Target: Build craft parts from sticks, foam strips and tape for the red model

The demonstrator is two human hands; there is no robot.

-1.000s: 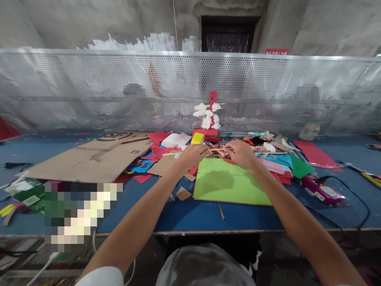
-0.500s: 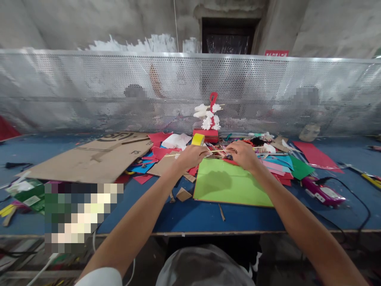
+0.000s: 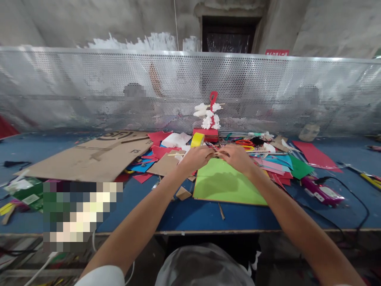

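My left hand [image 3: 198,157] and my right hand [image 3: 236,157] meet above the far edge of a bright green sheet [image 3: 228,182]. Both are closed, with fingertips pinching a thin pale wooden stick [image 3: 216,153] that bridges the small gap between them. Most of the stick is hidden by my fingers. A shadow falls across the green sheet below. Just beyond my left hand stands a roll of yellow tape [image 3: 197,140]. Behind it is a red paper model [image 3: 213,98] with white fluffy tufts on a red base [image 3: 206,135].
A large cardboard sheet [image 3: 80,161] covers the left of the blue table [image 3: 190,220]. Paper scraps and orange-handled scissors [image 3: 244,142] crowd the middle. On the right are a purple device [image 3: 323,192] with a black cable and a red sheet [image 3: 317,157]. A perforated metal screen [image 3: 178,87] runs behind.
My right hand has moved left, closing most of the gap to my left hand along the stick. My left hand has shifted slightly right. The scissors behind my right hand have come into view.
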